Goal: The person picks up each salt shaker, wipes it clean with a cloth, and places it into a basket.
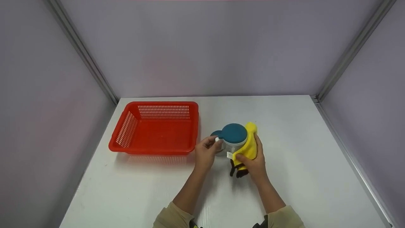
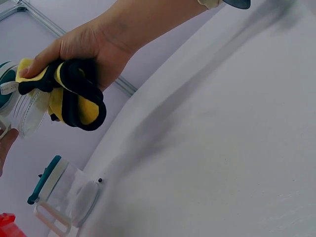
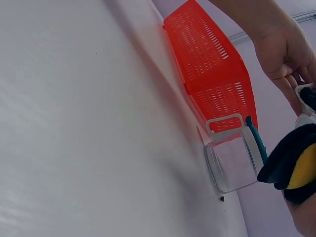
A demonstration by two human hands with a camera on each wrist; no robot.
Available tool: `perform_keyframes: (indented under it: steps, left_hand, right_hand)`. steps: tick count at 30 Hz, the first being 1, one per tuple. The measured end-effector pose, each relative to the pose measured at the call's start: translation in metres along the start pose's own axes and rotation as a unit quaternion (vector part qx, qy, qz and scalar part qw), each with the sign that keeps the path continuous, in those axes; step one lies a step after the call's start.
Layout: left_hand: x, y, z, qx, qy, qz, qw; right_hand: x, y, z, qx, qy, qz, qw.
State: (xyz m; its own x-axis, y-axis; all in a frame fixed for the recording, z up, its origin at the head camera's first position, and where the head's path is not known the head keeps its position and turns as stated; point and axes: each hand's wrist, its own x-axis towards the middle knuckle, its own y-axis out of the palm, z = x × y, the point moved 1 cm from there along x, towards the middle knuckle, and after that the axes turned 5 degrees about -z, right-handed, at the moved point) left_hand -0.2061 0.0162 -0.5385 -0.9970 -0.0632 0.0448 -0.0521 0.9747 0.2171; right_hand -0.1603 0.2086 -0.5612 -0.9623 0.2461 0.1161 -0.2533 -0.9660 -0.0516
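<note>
In the head view my left hand [image 1: 205, 153] pinches the white handle [image 1: 217, 139] of a clear jar with a round teal lid [image 1: 234, 133]. My right hand [image 1: 258, 163] grips a soft yellow cloth [image 1: 248, 150] with black trim and a white tag [image 1: 229, 155], pressing it against the jar's right side. The left wrist view shows the held jar [image 2: 30, 112] raised and tilted, with dark loops of the cloth hanging beside it. A second, similar jar [image 3: 234, 160] stands on the table behind, mostly hidden in the head view.
A red plastic basket [image 1: 153, 152] with slotted walls stands left of the hands on the white table [image 1: 310, 164]. A small dark speck [image 3: 222, 199] lies beside the standing jar. Pale panels with metal corner strips [image 1: 85, 53] enclose the table.
</note>
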Motion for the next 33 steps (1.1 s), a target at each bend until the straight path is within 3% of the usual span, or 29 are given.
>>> perform_keyframes:
  steps: [18, 28, 33]
  left_hand:
    - [-0.0046, -0.0008, -0.0020, 0.012, 0.017, 0.024, 0.9995]
    - [-0.0052, -0.0031, -0.0041, 0.010, 0.033, 0.038, 0.9987]
    - [-0.0056, -0.0033, -0.0043, 0.006, 0.027, 0.030, 0.9992]
  right_hand:
    - [-0.0006, 0.0028, 0.0044, 0.017, 0.023, -0.029, 0.999]
    - [-0.0015, 0.0003, 0.0031, -0.007, 0.032, -0.034, 0.999]
    - [-0.0016, 0.0000, 0.0037, -0.009, 0.033, -0.029, 0.999]
